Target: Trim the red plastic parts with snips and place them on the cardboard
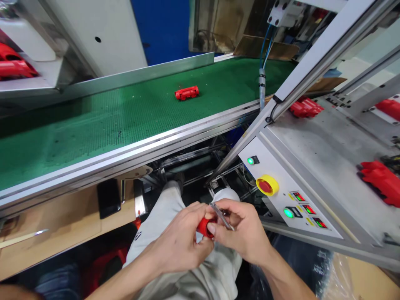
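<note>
My left hand [179, 241] is closed around a small red tubular plastic part [203, 228], held above my lap with its round opening turned to the right. Most of this part is hidden behind my fingers. Between the fingers of my right hand [246, 231] is a slim metal blade-like tool [223, 216], slanted across the part's open end. My right thumb rests at the rim of the opening. Whether the tool touches the plastic I cannot tell. A similar red part [186, 93] lies on the green conveyor belt [140, 108] ahead of me.
To the right stands a machine with a control panel [293, 200], carrying a yellow-ringed red button [267, 185]. Red parts [381, 181] sit on its table. A metal frame post [300, 79] rises beside it. On the left, a phone [108, 198] lies on a brown shelf [71, 225].
</note>
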`<act>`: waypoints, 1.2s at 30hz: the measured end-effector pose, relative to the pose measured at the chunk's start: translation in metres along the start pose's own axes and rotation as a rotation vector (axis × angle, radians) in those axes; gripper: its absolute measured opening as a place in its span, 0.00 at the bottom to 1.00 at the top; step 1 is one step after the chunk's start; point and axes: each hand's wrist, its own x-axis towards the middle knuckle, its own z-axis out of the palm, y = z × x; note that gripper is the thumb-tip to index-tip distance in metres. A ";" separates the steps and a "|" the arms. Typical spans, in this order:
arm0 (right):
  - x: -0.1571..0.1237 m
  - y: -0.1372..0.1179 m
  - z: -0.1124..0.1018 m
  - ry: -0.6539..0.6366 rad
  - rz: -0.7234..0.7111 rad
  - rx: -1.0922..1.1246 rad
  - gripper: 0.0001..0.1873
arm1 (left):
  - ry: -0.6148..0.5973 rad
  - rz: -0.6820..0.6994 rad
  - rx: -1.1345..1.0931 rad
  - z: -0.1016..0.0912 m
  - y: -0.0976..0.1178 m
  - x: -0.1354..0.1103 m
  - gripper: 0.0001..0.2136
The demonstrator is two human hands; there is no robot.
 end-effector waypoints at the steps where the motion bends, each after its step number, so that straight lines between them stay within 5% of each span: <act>1: 0.001 -0.001 0.000 -0.004 0.005 0.001 0.12 | -0.007 -0.002 -0.001 -0.001 0.000 0.000 0.13; 11: 0.008 0.003 0.008 0.109 -0.117 -0.193 0.11 | -0.021 0.034 -0.103 -0.006 0.002 0.002 0.14; 18: 0.005 0.019 0.004 0.054 -0.049 -0.052 0.14 | -0.048 0.015 -0.208 -0.005 -0.007 0.003 0.14; 20: 0.002 0.016 -0.003 0.050 -0.141 -0.122 0.18 | -0.058 -0.011 -0.222 -0.006 -0.007 0.002 0.14; 26: -0.011 0.000 -0.022 0.138 -0.568 -0.791 0.30 | -0.005 -0.107 -0.148 -0.008 -0.003 0.000 0.11; 36: -0.023 0.006 -0.020 0.139 -0.724 -1.023 0.31 | -0.023 -0.135 -0.172 -0.006 0.002 0.002 0.15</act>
